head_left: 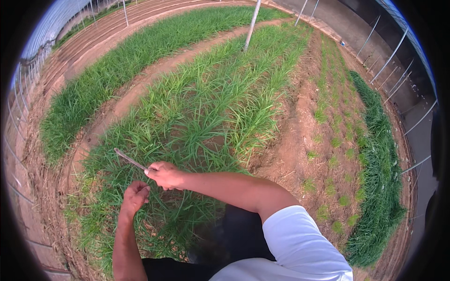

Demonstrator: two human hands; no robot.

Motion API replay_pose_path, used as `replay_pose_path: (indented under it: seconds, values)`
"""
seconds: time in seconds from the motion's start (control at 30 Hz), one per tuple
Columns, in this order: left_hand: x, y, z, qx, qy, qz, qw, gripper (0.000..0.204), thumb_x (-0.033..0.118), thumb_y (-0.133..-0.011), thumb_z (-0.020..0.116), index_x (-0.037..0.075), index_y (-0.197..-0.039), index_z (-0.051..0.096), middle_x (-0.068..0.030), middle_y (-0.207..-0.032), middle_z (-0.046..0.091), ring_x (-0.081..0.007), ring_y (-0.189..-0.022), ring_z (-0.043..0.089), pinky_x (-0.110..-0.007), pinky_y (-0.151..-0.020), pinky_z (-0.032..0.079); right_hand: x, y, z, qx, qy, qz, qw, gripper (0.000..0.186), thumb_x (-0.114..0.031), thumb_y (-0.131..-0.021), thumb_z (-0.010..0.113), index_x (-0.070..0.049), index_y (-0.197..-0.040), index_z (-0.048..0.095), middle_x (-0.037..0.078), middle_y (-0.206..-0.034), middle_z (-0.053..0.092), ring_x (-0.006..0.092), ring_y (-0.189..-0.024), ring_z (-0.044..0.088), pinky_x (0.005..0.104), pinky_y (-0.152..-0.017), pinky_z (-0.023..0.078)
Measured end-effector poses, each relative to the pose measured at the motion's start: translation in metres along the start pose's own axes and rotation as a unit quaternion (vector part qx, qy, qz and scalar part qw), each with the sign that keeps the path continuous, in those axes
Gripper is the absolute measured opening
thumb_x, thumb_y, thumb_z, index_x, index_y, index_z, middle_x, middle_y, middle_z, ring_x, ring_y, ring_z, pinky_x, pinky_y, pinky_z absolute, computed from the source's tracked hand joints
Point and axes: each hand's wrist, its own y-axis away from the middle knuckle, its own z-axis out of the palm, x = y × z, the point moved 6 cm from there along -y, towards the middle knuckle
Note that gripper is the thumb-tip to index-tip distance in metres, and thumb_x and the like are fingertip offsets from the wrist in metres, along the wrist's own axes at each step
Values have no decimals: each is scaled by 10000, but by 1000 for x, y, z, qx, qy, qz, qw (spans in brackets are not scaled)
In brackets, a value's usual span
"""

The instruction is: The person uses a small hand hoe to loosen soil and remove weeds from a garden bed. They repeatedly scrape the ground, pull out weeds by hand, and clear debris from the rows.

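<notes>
My right hand (164, 175) is closed round a slim hand tool (130, 159), greyish-brown and narrow like a blade, which sticks out toward the upper left over the leaves. Just below and to the left, my left hand (135, 195) has its fingers curled together; whatever they grip, if anything, does not show. Both hands are above a bed of long, thin-leaved green plants (201, 131), which look like garlic chives. The right forearm crosses in front of me above the leaves, and my dark-clad legs are among the plants.
To the right, bare soil (286, 150) carries rows of short cut stubble (335, 161). Beyond it lies a long heap of dark green leaves (382, 187). Ahead, a pale post (252, 25) rises from the bed. A dirt path (122, 105) separates another green bed (89, 103).
</notes>
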Motion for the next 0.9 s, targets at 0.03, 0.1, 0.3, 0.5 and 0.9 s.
replay_pose_path:
  seconds: [0.03, 0.1, 0.3, 0.5, 0.9]
  values:
    - [3, 1, 2, -3, -8, 7, 1000, 202, 186, -941, 692, 7, -1022, 647, -29, -786, 637, -119, -670, 611, -283, -577, 540, 3, -1, 0, -4, -15, -1, 1000, 405, -426, -1054, 534, -46, -1163, 618, 41, -671, 570, 123, -463, 528, 304, -400, 415]
    - [7, 2, 5, -3, -43, 0, 999, 208, 206, -935, 701, 19, -1016, 658, -38, -790, 644, -119, -661, 609, -302, -582, 534, 10, -4, -4, 5, -12, 31, 999, 396, -429, -1041, 559, -67, -1186, 630, 29, -623, 550, 136, -454, 520, 303, -384, 400]
    - [3, 11, 3, -2, -162, 37, 986, 248, 274, -929, 718, 58, -1039, 670, -70, -834, 670, -168, -739, 649, -367, -688, 543, -20, 18, -16, 35, -43, 57, 997, 363, -389, -1058, 562, -75, -1233, 613, 6, -717, 558, 82, -494, 472, 263, -408, 368]
    - [24, 15, 12, -12, -204, 37, 978, 277, 304, -899, 700, 71, -1047, 687, -181, -983, 722, -369, -981, 686, -459, -866, 532, -10, 22, -55, 124, -77, 72, 987, 331, -400, -1060, 555, -125, -1230, 622, 0, -716, 548, 84, -481, 455, 253, -401, 349]
    - [15, 8, 23, -44, -264, 73, 961, 319, 308, -886, 714, 67, -1093, 686, -181, -1037, 725, -376, -1037, 676, -462, -912, 530, 4, 19, -88, 169, -114, 60, 977, 319, -377, -1077, 518, -121, -1258, 577, 10, -718, 550, 97, -490, 470, 263, -398, 350]
